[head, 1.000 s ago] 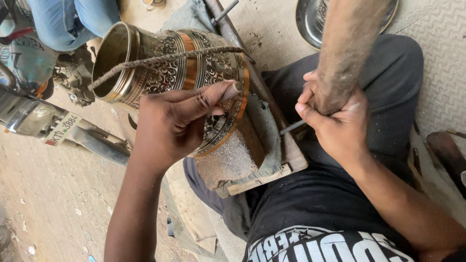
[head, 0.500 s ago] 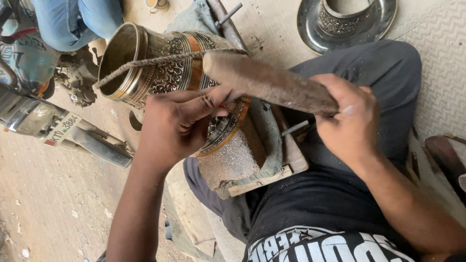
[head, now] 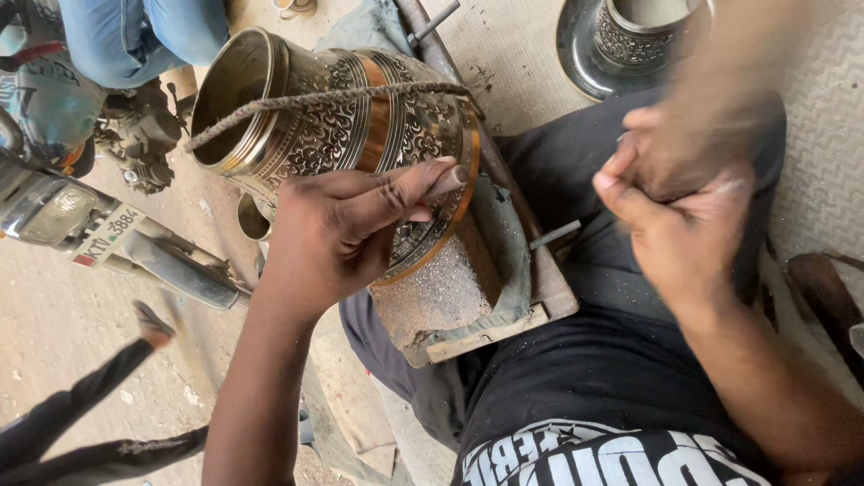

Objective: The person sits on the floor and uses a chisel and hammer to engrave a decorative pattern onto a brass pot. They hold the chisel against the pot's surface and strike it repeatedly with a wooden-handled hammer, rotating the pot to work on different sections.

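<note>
The right hand point(head: 684, 207) is smeared by motion blur. It is clenched into a fist around a brownish handle or mallet point(head: 729, 81) that streaks up toward the top edge, and what kind of tool that is cannot be made out. The left hand point(head: 346, 229) is sharp by comparison: its grip is closed, with the fingers point(head: 396, 193) pinched around a thin metal punch point(head: 447, 183) whose tip alone peeks out past the fingertips, the rest being buried in the hand.

The engraved brass vessel point(head: 351, 135) lies on its side, mouth toward the upper left, resting on a worn padded wooden block point(head: 468, 297) across the person's lap. The left hand covers its lower flank, so the spot where the punch meets the metal stays hidden. The vessel is golden, with dense scrolling patterns chased into bands and a smooth coppery stripe running round the middle and another at the base rim. A twisted rope point(head: 315, 101) crosses its upper side from the lip back toward the base.

An iron bar point(head: 468, 99) runs behind the vessel, partly hidden by it. At the top right another engraved metal piece point(head: 643, 36) is cut off by the frame. On the left stand a motorcycle point(head: 63, 180) and someone's jeans point(head: 144, 36), both cropped, with a dark sleeve point(head: 81, 405) at the bottom left corner.
</note>
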A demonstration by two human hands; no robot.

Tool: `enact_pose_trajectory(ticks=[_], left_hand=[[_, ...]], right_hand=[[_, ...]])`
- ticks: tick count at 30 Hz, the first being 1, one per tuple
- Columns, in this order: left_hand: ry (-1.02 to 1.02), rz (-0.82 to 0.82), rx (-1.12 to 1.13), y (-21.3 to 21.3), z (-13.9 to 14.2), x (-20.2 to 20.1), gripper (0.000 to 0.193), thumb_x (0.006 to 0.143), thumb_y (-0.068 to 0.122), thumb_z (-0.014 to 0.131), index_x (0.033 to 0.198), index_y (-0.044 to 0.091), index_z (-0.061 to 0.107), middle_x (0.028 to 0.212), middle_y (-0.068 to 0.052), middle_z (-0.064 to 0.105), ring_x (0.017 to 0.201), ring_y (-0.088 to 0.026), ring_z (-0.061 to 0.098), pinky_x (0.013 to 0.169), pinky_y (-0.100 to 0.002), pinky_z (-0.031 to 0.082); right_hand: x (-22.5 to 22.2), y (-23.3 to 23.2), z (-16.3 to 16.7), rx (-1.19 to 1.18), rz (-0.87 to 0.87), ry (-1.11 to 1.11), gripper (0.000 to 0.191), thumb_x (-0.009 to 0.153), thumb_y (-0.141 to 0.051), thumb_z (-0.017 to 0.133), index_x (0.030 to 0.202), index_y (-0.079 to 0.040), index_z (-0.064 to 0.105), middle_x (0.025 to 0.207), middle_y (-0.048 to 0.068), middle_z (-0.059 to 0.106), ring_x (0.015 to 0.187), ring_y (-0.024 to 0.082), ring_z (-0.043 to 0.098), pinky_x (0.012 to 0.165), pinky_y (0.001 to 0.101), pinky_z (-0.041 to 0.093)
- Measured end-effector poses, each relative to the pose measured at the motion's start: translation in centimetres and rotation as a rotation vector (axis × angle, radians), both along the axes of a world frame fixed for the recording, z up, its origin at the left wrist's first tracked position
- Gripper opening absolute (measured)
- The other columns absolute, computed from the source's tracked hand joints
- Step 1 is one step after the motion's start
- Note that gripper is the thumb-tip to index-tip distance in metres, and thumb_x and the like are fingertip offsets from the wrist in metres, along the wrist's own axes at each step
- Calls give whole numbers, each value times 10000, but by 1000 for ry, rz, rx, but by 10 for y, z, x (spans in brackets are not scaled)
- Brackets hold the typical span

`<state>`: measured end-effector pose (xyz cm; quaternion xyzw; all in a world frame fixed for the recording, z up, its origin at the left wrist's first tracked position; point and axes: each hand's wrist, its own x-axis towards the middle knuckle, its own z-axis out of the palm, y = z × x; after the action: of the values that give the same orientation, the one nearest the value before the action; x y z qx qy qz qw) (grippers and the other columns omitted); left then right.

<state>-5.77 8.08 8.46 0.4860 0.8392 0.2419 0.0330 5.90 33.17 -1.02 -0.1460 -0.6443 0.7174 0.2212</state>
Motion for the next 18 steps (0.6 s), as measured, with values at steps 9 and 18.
enact_pose_trajectory(ticks=[9, 18], left_hand=[[-97, 276, 470, -11, -5, 21, 328, 1013, -30, 725, 1297, 134, 702, 965, -45, 791, 907, -134, 781, 936, -342, 600], [-195, 564, 956, 1, -42, 56, 462, 1023, -55, 746, 1442, 84, 612, 1079, -80, 767, 1035, -150, 758, 1138, -327, 538]], right_hand=[[22, 8, -11, 517, 148, -181, 321, 901, 18, 785, 1169, -18, 612, 1010, 60, 719, 911, 132, 703, 786, 312, 552], [15, 3, -11, 285, 145, -68, 475, 923, 12, 818, 1286, -27, 515, 1076, 20, 632, 876, 67, 594, 790, 239, 513]])
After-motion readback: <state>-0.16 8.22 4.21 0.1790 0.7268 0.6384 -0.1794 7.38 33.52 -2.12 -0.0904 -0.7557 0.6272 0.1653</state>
